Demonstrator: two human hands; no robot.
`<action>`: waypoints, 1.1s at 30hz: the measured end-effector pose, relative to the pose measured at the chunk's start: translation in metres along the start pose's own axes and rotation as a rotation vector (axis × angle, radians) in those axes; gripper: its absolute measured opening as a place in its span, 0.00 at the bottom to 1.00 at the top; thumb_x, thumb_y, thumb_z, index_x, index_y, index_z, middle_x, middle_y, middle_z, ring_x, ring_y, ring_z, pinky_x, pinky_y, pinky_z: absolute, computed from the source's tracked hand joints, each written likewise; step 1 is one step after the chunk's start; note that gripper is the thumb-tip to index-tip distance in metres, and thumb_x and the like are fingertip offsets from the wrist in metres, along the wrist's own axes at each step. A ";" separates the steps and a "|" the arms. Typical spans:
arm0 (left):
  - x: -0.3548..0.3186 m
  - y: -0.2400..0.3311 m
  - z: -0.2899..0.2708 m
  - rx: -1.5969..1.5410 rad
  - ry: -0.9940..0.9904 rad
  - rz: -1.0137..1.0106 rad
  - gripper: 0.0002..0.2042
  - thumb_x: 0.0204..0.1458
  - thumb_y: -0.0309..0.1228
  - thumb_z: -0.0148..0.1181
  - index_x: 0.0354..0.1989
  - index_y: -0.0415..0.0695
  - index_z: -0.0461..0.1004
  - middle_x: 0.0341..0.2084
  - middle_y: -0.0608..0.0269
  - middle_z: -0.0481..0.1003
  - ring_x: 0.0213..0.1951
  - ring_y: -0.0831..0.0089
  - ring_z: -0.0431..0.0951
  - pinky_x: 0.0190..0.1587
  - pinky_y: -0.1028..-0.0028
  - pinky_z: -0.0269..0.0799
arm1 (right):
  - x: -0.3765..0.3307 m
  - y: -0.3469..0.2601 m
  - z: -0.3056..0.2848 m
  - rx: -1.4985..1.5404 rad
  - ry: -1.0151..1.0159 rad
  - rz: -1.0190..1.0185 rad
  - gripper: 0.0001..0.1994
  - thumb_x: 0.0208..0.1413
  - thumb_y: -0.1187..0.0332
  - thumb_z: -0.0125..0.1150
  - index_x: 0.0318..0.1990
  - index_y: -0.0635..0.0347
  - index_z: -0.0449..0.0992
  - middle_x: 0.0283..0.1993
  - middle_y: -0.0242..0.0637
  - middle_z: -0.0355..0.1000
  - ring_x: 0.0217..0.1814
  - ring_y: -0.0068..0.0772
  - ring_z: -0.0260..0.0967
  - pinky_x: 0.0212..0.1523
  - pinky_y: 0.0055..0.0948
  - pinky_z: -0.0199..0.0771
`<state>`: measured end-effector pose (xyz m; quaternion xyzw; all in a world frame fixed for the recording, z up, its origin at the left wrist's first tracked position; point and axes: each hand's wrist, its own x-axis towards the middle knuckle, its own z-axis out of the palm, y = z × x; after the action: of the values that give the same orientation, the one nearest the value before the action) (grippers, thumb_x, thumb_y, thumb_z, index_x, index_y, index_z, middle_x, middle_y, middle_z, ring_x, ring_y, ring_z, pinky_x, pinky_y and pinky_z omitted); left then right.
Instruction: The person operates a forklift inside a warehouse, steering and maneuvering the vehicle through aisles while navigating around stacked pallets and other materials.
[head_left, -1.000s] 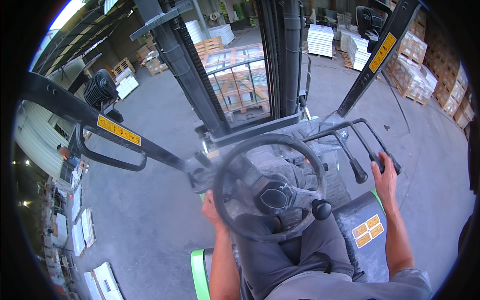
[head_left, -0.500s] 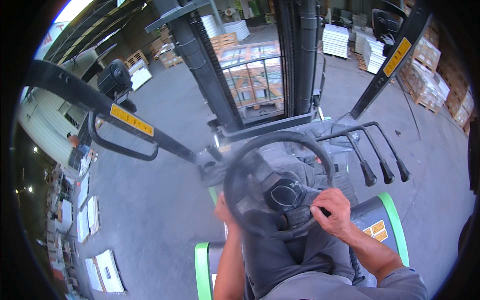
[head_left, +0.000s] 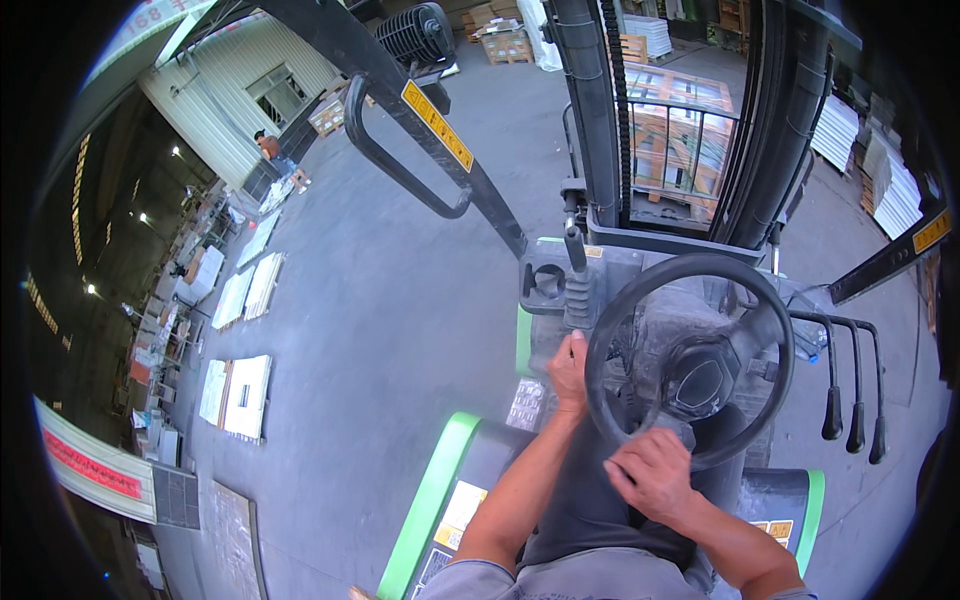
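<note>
I sit at a forklift's black steering wheel [head_left: 600, 330]. My right hand [head_left: 655, 475] is closed at the wheel's bottom rim, fingers curled over what looks like its spinner knob, which the hand now hides. My left hand [head_left: 568, 380] is closed beside the wheel's left rim, thumb upward, just below a short black lever [head_left: 575, 248] with a ribbed boot; whatever it grips, if anything, is hidden. Right of the wheel stand three black control levers [head_left: 857, 425], untouched. Beyond the dark mast [head_left: 588, 130], a strapped wooden crate load [head_left: 690, 100] sits at the front.
A curved grab handle [head_left: 385, 165] hangs on the left post. Farther left, pale flat panels [head_left: 245, 395] lie on the floor, and a person [head_left: 272, 150] is near a corrugated wall. White stacked sheets [head_left: 890, 185] and pallets stand at the right.
The view has swung left, so the truck sits farther right in it. My right hand has carried the wheel clockwise, from its lower right to its bottom. My left hand remains beside the rim.
</note>
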<state>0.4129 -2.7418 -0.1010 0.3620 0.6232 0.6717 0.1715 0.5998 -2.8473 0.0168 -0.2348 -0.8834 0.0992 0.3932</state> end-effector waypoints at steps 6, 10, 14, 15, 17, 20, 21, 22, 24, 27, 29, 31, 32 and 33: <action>-0.012 -0.001 0.001 0.061 0.036 0.084 0.19 0.70 0.39 0.52 0.28 0.40 0.73 0.17 0.50 0.67 0.21 0.61 0.60 0.25 0.60 0.64 | 0.103 0.020 0.034 -0.089 0.113 -0.131 0.06 0.44 0.69 0.69 0.28 0.57 0.78 0.30 0.36 0.69 0.37 0.41 0.70 0.42 0.42 0.71; -0.020 -0.001 0.003 0.105 0.052 0.098 0.19 0.70 0.42 0.52 0.30 0.40 0.74 0.19 0.49 0.69 0.21 0.58 0.62 0.27 0.59 0.66 | 0.158 0.062 -0.016 -0.136 0.278 -0.062 0.07 0.49 0.72 0.72 0.26 0.59 0.77 0.29 0.38 0.74 0.35 0.45 0.71 0.40 0.42 0.70; -0.029 0.011 -0.007 -0.027 -0.003 -0.125 0.19 0.70 0.42 0.51 0.32 0.38 0.75 0.22 0.49 0.72 0.24 0.62 0.66 0.32 0.59 0.68 | 0.150 0.075 -0.085 -0.191 0.382 0.122 0.08 0.55 0.69 0.70 0.29 0.61 0.79 0.30 0.39 0.73 0.36 0.45 0.71 0.41 0.40 0.70; -0.033 0.015 -0.007 -0.069 -0.036 -0.242 0.19 0.70 0.42 0.51 0.32 0.38 0.74 0.23 0.49 0.72 0.25 0.63 0.66 0.33 0.59 0.67 | 0.139 0.078 -0.102 -0.215 0.395 0.181 0.08 0.56 0.68 0.69 0.29 0.62 0.79 0.30 0.40 0.73 0.37 0.45 0.71 0.41 0.40 0.70; -0.047 0.027 -0.008 -0.228 -0.030 -0.224 0.21 0.70 0.41 0.49 0.29 0.37 0.73 0.22 0.54 0.72 0.28 0.68 0.67 0.35 0.61 0.67 | 0.111 0.080 -0.129 -0.228 0.434 0.251 0.09 0.59 0.68 0.67 0.30 0.63 0.77 0.31 0.42 0.73 0.38 0.47 0.71 0.42 0.41 0.70; -0.072 0.043 -0.003 0.014 -0.072 0.002 0.24 0.70 0.44 0.46 0.27 0.37 0.72 0.22 0.62 0.71 0.29 0.71 0.68 0.35 0.62 0.67 | 0.055 0.090 -0.167 -0.266 0.504 0.325 0.08 0.58 0.69 0.69 0.30 0.62 0.78 0.30 0.40 0.72 0.35 0.45 0.71 0.41 0.41 0.70; -0.080 0.048 -0.004 0.005 -0.054 0.077 0.24 0.70 0.44 0.46 0.27 0.37 0.72 0.22 0.61 0.70 0.29 0.71 0.68 0.35 0.62 0.67 | 0.034 0.088 -0.176 -0.247 0.511 0.360 0.08 0.59 0.70 0.68 0.31 0.62 0.77 0.30 0.40 0.72 0.35 0.44 0.71 0.41 0.41 0.70; -0.084 0.050 -0.002 -0.073 -0.023 -0.046 0.23 0.70 0.44 0.47 0.28 0.37 0.72 0.22 0.61 0.70 0.29 0.71 0.67 0.34 0.62 0.66 | 0.010 0.084 -0.181 -0.242 0.527 0.405 0.08 0.59 0.71 0.68 0.31 0.63 0.77 0.30 0.40 0.72 0.35 0.43 0.70 0.41 0.40 0.70; -0.093 0.052 -0.003 0.081 0.041 -0.021 0.21 0.70 0.44 0.50 0.31 0.38 0.73 0.20 0.59 0.68 0.27 0.71 0.65 0.32 0.63 0.66 | -0.037 0.067 -0.181 -0.160 0.511 0.512 0.07 0.61 0.75 0.65 0.32 0.66 0.75 0.31 0.43 0.71 0.35 0.44 0.69 0.40 0.38 0.70; -0.104 0.053 0.000 -0.004 0.100 -0.106 0.19 0.69 0.41 0.52 0.30 0.39 0.73 0.18 0.55 0.66 0.24 0.70 0.63 0.29 0.63 0.65 | -0.097 0.027 -0.164 -0.136 0.413 0.461 0.03 0.57 0.80 0.61 0.32 0.65 0.74 0.34 0.46 0.71 0.36 0.47 0.68 0.40 0.41 0.70; -0.116 0.058 0.000 0.014 0.141 -0.035 0.19 0.69 0.40 0.52 0.29 0.38 0.73 0.17 0.54 0.67 0.22 0.68 0.63 0.28 0.62 0.65 | -0.121 0.000 -0.147 -0.043 0.344 0.316 0.05 0.49 0.81 0.63 0.31 0.63 0.73 0.34 0.44 0.71 0.36 0.47 0.68 0.41 0.44 0.70; -0.128 0.067 -0.001 0.026 0.153 -0.002 0.19 0.70 0.40 0.52 0.29 0.38 0.73 0.17 0.53 0.68 0.21 0.66 0.63 0.27 0.62 0.65 | -0.129 -0.018 -0.129 0.022 0.217 0.237 0.08 0.44 0.81 0.67 0.29 0.60 0.73 0.31 0.39 0.71 0.36 0.45 0.71 0.44 0.45 0.72; -0.137 0.073 -0.001 0.038 0.152 0.009 0.19 0.70 0.40 0.52 0.29 0.38 0.73 0.17 0.52 0.68 0.21 0.65 0.63 0.27 0.61 0.66 | -0.129 -0.027 -0.124 0.028 0.161 0.212 0.09 0.43 0.81 0.68 0.28 0.59 0.74 0.31 0.38 0.72 0.36 0.44 0.72 0.45 0.45 0.72; -0.144 0.079 -0.002 0.040 0.159 0.015 0.20 0.70 0.40 0.51 0.29 0.38 0.73 0.17 0.51 0.69 0.21 0.65 0.63 0.27 0.61 0.66 | -0.126 -0.034 -0.119 0.074 0.155 0.158 0.10 0.41 0.80 0.71 0.29 0.58 0.75 0.31 0.37 0.72 0.36 0.43 0.72 0.45 0.45 0.73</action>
<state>0.5265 -2.8546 -0.0645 0.3154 0.6454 0.6870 0.1091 0.7501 -2.9398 0.0273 -0.2959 -0.8247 0.1440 0.4599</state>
